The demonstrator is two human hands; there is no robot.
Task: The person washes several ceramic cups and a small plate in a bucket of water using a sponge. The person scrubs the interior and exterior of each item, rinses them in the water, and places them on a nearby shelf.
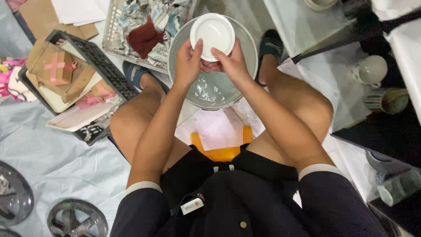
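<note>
White bowl (213, 34), top centre of the frame, held tilted over the metal basin (215, 90) of water. Left hand (188, 61) grips its left rim; right hand (232, 61) grips the lower right rim, equally near.

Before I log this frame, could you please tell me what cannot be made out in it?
- Head view: the underside of the white dish faces away from the camera.
- Head view: the left hand and right hand cover the dish's lower rim.
- Head view: part of the metal basin is hidden behind the dish and both hands.
- Head view: the orange stool is mostly hidden by the legs and dark clothing.
- Head view: the grey wheel is cut off by the bottom edge.
</note>
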